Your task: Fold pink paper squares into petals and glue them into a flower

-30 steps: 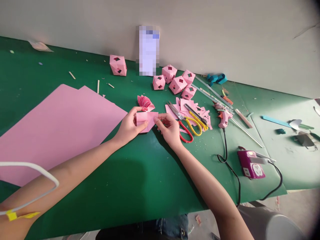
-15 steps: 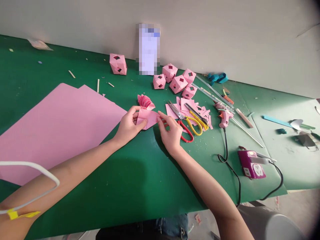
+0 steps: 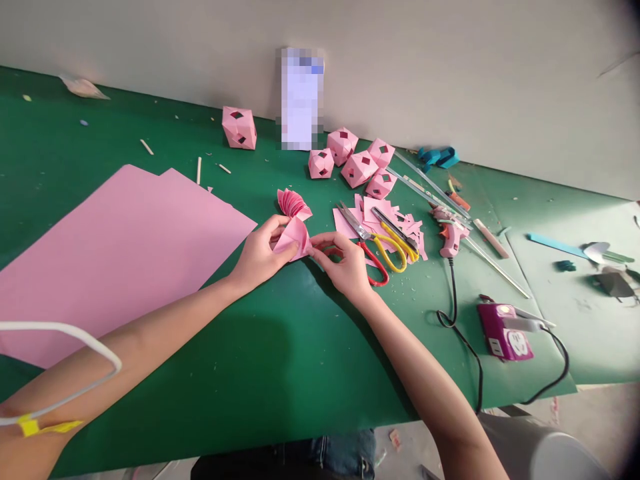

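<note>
A small piece of pink paper [image 3: 292, 235], partly folded, is held between both hands above the green table. My left hand [image 3: 264, 250] grips its left side, thumb on the front. At the lower right corner, my right hand [image 3: 342, 262] pinches the paper between thumb and fingertips. Just behind the held piece lies a fanned row of folded pink paper pieces [image 3: 293, 203]. Scissors [image 3: 373, 233] with red and yellow handles rest on pink paper scraps [image 3: 415, 230] to the right of my right hand.
Large pink sheets [image 3: 130, 260] cover the left of the table. Several folded pink paper shapes [image 3: 359, 169] stand at the back near a blurred phone [image 3: 300, 100]. On the right are a pink glue gun [image 3: 453, 237], its cord, and a purple power box [image 3: 505, 331].
The paper's right side has been folded inward and down, so it looks narrower and creased. My right hand has moved slightly left and lower with the corner.
</note>
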A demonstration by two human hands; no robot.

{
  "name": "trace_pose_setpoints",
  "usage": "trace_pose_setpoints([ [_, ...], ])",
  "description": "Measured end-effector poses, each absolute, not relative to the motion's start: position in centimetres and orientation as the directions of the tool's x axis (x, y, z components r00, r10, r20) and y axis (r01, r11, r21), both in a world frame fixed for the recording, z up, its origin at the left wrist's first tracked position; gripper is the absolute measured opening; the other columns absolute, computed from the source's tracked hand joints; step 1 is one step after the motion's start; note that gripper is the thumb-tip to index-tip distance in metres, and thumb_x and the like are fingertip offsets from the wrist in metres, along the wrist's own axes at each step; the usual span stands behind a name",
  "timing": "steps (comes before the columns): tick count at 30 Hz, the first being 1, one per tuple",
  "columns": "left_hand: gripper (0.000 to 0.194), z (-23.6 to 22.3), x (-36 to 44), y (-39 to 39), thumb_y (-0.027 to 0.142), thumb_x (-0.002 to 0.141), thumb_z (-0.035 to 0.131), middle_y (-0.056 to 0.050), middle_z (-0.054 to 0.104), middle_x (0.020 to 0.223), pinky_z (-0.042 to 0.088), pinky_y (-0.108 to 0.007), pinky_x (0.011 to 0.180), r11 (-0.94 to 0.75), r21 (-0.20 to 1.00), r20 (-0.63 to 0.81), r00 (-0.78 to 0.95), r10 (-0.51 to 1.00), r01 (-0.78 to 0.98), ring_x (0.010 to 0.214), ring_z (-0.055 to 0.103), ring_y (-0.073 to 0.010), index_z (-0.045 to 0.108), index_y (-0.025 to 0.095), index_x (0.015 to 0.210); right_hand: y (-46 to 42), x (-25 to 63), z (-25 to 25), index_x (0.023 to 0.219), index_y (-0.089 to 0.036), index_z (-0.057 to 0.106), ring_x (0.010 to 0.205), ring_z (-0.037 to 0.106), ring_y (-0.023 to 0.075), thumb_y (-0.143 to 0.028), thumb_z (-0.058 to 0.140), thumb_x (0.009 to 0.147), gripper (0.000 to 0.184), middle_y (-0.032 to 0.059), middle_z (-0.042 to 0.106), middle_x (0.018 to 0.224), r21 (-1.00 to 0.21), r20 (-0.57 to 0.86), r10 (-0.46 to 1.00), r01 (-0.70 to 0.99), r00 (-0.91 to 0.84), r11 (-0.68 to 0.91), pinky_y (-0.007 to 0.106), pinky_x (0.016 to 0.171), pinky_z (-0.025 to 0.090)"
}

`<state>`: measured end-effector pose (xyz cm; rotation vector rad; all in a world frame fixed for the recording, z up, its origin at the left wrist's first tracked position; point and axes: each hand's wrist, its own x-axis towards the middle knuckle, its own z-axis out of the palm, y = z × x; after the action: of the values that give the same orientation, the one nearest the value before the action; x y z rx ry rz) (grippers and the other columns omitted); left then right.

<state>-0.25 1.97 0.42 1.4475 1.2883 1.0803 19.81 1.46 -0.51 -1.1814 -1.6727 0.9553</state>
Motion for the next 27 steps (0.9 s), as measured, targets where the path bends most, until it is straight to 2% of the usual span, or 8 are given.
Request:
trace_pose_setpoints([
  [3,0.036,0.3,-0.4,1.9,0.03,0.08,0.071,-0.004,0.081,0.097,0.057,-0.036,0.08,-0.11,0.952,0.085,0.097,0.992,0.285,0.088,0.076,-0.0239,0.064,0.021,0.115,1.9,20.2,-0.4,0.119,-0.024,0.075,0.088,0.075,0.0196,-0.051,0.088,0.084,0.046,0.0044,0.08,0.101,-0.967,0.058,0.969,0.228,-0.24,0.114,0.033,0.078,0.061],
  [4,0.036,0.3,-0.4,1.9,0.031,0.081,0.071,-0.004,0.08,0.098,0.058,-0.036,0.079,-0.12,0.948,0.093,0.105,0.99,0.293,0.088,0.076,-0.0238,0.065,0.021,0.115,2.0,20.3,-0.4,0.119,-0.024,0.075,0.087,0.074,0.0194,-0.055,0.089,0.082,0.05,0.0039,0.08,0.098,-0.977,0.023,0.966,0.199,-0.258,0.076,0.033,0.078,0.06],
  [10,0.037,0.2,-0.4,1.6,0.038,0.085,0.075,-0.008,0.08,0.108,0.06,-0.038,0.088,-0.185,0.942,0.164,0.095,0.982,0.281,0.098,0.077,-0.0256,0.065,0.02,0.116,2.4,20.3,0.3,0.089,-0.02,0.076,0.069,0.059,0.0139,-0.065,0.09,0.076,0.049,0.0004,0.07,0.079,-0.992,-0.11,0.956,0.093,-0.273,-0.088,0.029,0.065,0.051],
  [18,0.04,0.5,-0.4,1.5,0.041,0.085,0.075,-0.008,0.079,0.103,0.06,-0.037,0.083,-0.196,0.936,0.168,0.118,0.979,0.292,0.093,0.076,-0.0248,0.065,0.019,0.117,2.4,19.8,0.8,0.086,-0.02,0.075,0.069,0.055,0.0131,-0.067,0.095,0.065,0.055,0.0007,0.07,0.08,-0.986,-0.164,0.957,0.036,-0.24,-0.16,0.027,0.059,0.046],
  [21,0.038,0.5,-0.4,1.5,0.041,0.086,0.075,-0.007,0.08,0.099,0.061,-0.036,0.08,-0.212,0.932,0.182,0.126,0.975,0.296,0.088,0.076,-0.0241,0.065,0.019,0.116,2.4,19.7,0.7,0.086,-0.02,0.074,0.069,0.054,0.013,-0.069,0.094,0.065,0.057,0.0006,0.069,0.079,-0.987,-0.161,0.959,0.035,-0.234,-0.158,0.027,0.059,0.044],
  [27,0.04,0.5,-0.4,1.6,0.038,0.082,0.078,-0.008,0.082,0.106,0.065,-0.037,0.084,-0.206,0.941,0.178,0.124,0.976,0.269,0.097,0.08,-0.0262,0.065,0.02,0.116,2.4,19.5,0.6,0.085,-0.021,0.072,0.067,0.052,0.0126,-0.071,0.093,0.067,0.057,-0.0011,0.066,0.076,-0.991,-0.136,0.966,0.045,-0.221,-0.13,0.027,0.059,0.042],
])
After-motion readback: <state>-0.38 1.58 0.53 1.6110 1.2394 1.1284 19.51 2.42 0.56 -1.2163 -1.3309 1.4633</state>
